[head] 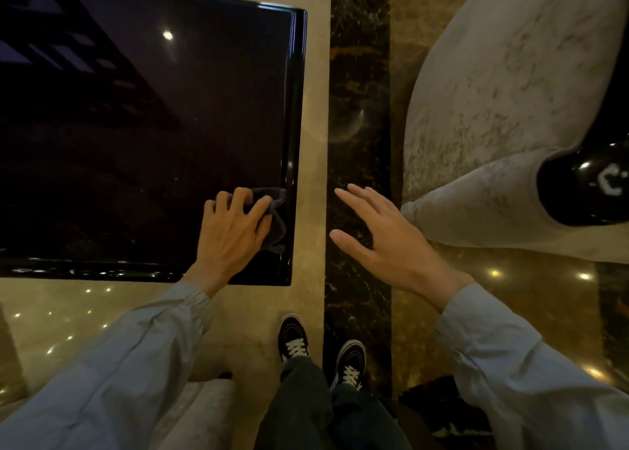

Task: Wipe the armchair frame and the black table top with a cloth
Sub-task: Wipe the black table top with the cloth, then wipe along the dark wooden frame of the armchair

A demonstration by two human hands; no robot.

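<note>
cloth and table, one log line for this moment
left hand pressing cloth | black table top near-right corner | right hand open, empty

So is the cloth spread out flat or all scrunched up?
Scrunched up. The cloth is bunched into dark folds under the left hand, near the right edge of the black table top.

Cloth point(272, 218) on table top point(143, 126) near-right corner; armchair point(493, 116) to right.

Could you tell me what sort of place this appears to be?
Probably a hotel lobby or lounge: polished marble floor reflecting ceiling lights, a glossy black table, and a velvet-like armchair with a lacquered black frame.
</note>
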